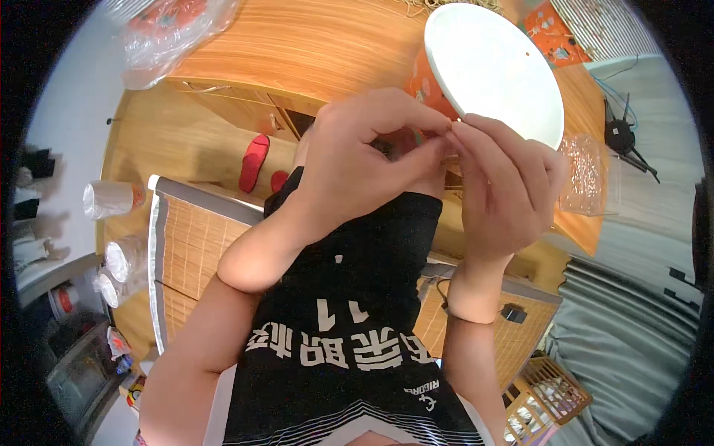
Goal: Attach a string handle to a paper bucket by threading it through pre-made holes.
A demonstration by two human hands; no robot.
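before the chest, left hand (357, 167) and right hand (506, 193) pinch fingertips together.

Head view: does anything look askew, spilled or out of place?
One oddity: a white round plate stands tilted at the wooden table's edge, not flat. Both hands, left hand and right hand, pinch something too small to identify.

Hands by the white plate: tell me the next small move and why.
Probably keep both hands together and finish the pinch. The left hand and right hand meet fingertip to fingertip beside the white plate; whatever they pinch is too small to tell.
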